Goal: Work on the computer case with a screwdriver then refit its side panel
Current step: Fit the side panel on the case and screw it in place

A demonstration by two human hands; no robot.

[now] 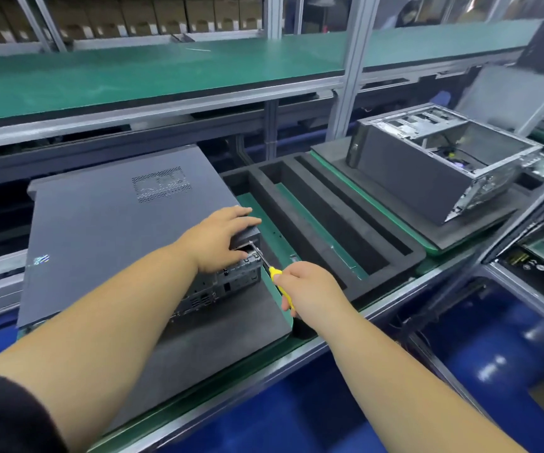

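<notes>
A dark grey computer case (107, 220) lies on its side on a grey foam pad (225, 325), its vented side panel (161, 184) facing up. My left hand (221, 237) grips the panel's near right corner, fingers over the top and thumb under the edge, lifting it slightly off the case's rear. My right hand (306, 289) holds a yellow-handled screwdriver (279, 279). Its metal tip reaches into the gap under the lifted corner, at the case's rear face.
To the right lies a black foam tray (323, 210) with long empty slots. Beyond it a second, open case (440, 161) sits on another pad. A green shelf (133, 80) runs above the line. Blue bins (479, 354) stand at the lower right, below the conveyor rail.
</notes>
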